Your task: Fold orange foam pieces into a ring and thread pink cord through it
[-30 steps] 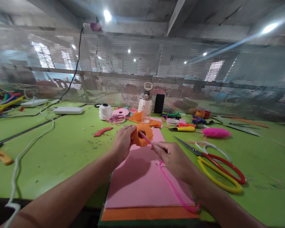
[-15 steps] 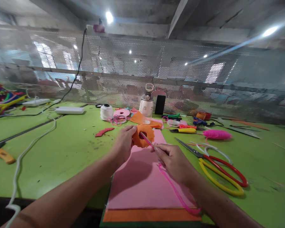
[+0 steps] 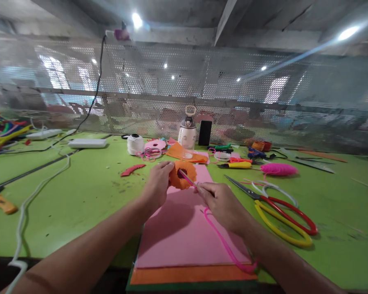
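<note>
My left hand (image 3: 157, 182) is closed on an orange ring-shaped felt piece (image 3: 184, 175) with a hole in its middle, held above the pink sheet (image 3: 184, 228). My right hand (image 3: 222, 204) pinches a pink pipe cleaner (image 3: 223, 241). Its tip points into the ring's hole, and its long tail curves back over the pink sheet toward me. The pink sheet lies on an orange sheet (image 3: 190, 275) at the green table's (image 3: 79, 196) near edge.
Large scissors with red and yellow handles (image 3: 282, 212) lie right of my hands, beside a fuzzy pink piece (image 3: 279, 169) and a yellow-handled tool (image 3: 237, 165). Behind stand a white bottle (image 3: 187, 134), a black box (image 3: 205, 133), a thread spool (image 3: 135, 143) and felt scraps. Cables run along the left.
Both hands keep their hold and barely move; the orange ring shifts slightly in my left fingers, with the pipe cleaner tip still at its hole.
</note>
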`<state>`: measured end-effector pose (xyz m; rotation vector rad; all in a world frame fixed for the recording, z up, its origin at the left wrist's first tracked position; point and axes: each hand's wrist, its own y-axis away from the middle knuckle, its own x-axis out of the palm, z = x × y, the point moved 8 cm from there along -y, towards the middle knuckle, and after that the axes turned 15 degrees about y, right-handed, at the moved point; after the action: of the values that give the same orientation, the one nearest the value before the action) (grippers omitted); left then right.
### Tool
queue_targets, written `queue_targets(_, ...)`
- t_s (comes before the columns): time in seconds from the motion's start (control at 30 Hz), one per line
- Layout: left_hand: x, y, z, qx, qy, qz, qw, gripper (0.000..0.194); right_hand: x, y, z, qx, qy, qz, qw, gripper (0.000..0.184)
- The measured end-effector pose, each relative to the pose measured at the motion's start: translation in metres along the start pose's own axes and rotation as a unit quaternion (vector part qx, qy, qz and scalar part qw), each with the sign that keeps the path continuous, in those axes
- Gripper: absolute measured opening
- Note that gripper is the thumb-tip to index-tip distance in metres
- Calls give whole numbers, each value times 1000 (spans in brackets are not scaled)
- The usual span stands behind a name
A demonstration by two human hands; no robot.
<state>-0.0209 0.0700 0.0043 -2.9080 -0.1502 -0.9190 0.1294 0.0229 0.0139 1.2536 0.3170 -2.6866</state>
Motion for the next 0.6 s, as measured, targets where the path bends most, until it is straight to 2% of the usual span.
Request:
queue_targets(0.17, 4, 2, -2, 0, 1, 22, 1000, 12, 11, 1, -10, 48, -104, 23, 993, 29)
queue_targets(0.3, 4, 2, 0, -17, 32, 12, 999, 9, 18, 2, -11, 72, -204, 48, 975, 31)
queue_targets(0.43, 0, -1, 2, -32, 38, -4, 999, 8, 20, 3, -11, 79, -204, 64, 974, 29)
queue_targets(0.6, -1, -6, 5, -57, 32, 5, 998, 11, 20, 3, -16, 93, -203, 76, 972, 28)
